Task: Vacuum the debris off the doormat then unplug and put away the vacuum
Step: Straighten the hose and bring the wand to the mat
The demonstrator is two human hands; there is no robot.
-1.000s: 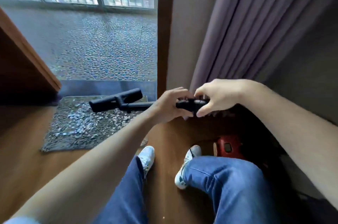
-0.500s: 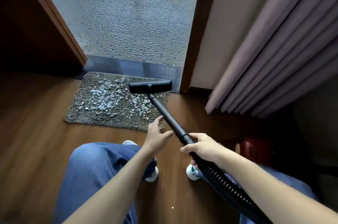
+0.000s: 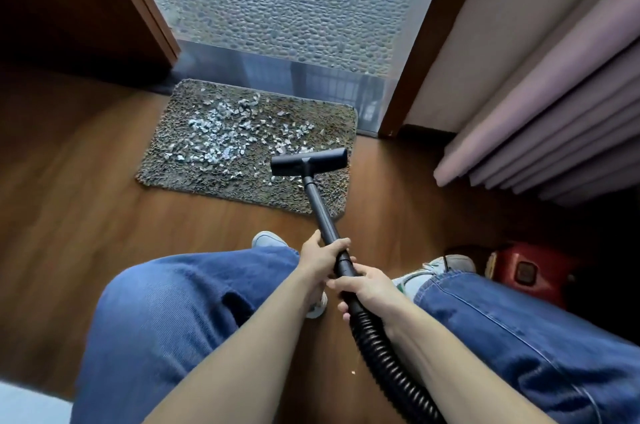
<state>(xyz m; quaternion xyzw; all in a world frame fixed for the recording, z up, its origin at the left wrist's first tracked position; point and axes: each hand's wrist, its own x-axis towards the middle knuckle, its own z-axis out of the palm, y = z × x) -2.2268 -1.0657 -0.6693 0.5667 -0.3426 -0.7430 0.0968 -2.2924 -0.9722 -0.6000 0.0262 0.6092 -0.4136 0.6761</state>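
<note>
Left hand (image 3: 317,262) and right hand (image 3: 365,286) both wrapped round the black vacuum tube (image 3: 322,215), its flat black nozzle (image 3: 309,162) on the near-right part of the grey shaggy doormat (image 3: 166,170) — pale debris scraps (image 3: 214,132) left of it.

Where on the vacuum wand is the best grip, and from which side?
Grip the wand at its near end, by the cuff joining the ribbed hose, wrapping from above. The tube is straight, smooth and slanted up toward the person, with the floor head down at the doormat. The left hand and right hand hold it there.
</note>
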